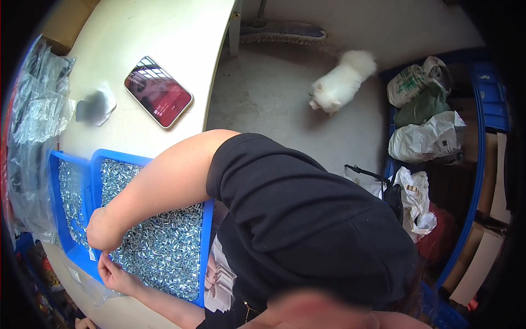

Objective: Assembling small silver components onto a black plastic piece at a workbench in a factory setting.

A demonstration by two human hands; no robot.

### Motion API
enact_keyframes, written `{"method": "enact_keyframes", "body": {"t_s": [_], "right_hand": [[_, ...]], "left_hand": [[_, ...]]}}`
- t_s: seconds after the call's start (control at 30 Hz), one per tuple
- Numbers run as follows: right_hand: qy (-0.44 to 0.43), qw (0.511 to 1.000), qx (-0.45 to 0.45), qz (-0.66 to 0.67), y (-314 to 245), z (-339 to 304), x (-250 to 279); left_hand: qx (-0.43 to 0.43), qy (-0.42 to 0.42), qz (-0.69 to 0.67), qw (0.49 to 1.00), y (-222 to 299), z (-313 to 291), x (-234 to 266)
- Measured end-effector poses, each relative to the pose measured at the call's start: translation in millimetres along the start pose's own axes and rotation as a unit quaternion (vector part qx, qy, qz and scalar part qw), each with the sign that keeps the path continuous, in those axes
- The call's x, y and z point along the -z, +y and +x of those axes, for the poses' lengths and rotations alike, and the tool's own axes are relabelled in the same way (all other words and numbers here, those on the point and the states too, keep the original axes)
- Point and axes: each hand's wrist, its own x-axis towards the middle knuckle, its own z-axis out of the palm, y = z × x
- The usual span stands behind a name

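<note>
Two blue plastic trays lie side by side on the table; the larger tray (207,230) and the narrower tray (55,181) both hold a great many small, shiny silver metal pieces (164,247), short and cylinder-like. My right hand (105,229) is bent down over the wall between the trays, and its fingers are hidden behind the back of the hand. Just below it, at the larger tray's edge, my left hand (116,275) has its fingertips drawn together in a pinch. Whatever sits between those fingertips is too small to make out. The two hands nearly touch.
A phone (159,92) with a lit screen lies on the pale table (186,33), near a blurred grey-white item (96,105). Clear plastic bags (41,120) line the far left. A white dog (342,82) stands on the floor; sacks (427,137) fill a blue rack (474,181) at right.
</note>
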Motion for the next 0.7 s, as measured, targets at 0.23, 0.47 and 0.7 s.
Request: {"method": "enact_keyframes", "body": {"t_s": [0.23, 0.47, 0.7], "right_hand": [[-0.011, 1.0, 0.02, -0.001, 4.6, 6.4, -6.5], [0.055, 0.996, 0.058, 0.029, 4.6, 0.2, -6.3], [0.008, 1.0, 0.024, 0.016, -0.2, -2.6, -2.7]], "left_hand": [[-0.055, -0.016, 0.024, 0.998, 14.4, -5.5, -13.9], [0.105, -0.043, -0.03, 0.993, 8.4, -4.8, -7.5], [0.025, -0.039, -0.012, 0.999, 6.9, -7.3, -5.3]]}}
